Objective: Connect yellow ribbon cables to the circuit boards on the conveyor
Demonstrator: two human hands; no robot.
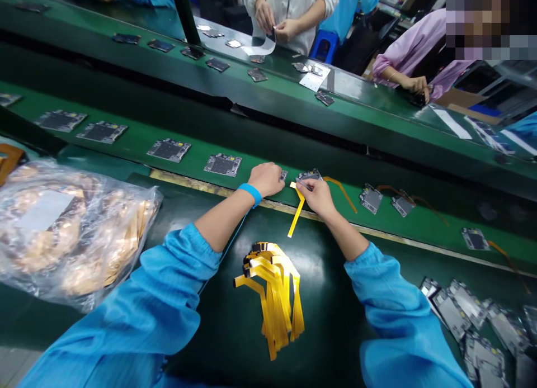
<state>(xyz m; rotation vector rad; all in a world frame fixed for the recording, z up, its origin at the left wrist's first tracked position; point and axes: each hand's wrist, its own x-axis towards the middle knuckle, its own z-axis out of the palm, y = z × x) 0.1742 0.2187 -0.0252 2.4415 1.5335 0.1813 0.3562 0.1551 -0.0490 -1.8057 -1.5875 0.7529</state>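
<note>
My left hand (267, 179), with a blue band at the wrist, is on the green belt with its fingers curled over a circuit board (283, 175), of which only an edge shows. My right hand (318, 195) pinches a yellow flex cable (296, 217) near its upper end; the strip hangs down over the belt's front edge. Right behind those fingers lies another board (312, 174) with an orange cable (342, 192) running off to the right. On the dark bench below my hands is a fanned pile of yellow flex cables (279, 298).
Several boards (223, 164) lie along the belt (251, 153) to the left, and more with cables to the right. A clear bag of cables (75, 226) rests at left, stacked boards (478, 321) at lower right. Across the line, people work at a second belt (201, 69).
</note>
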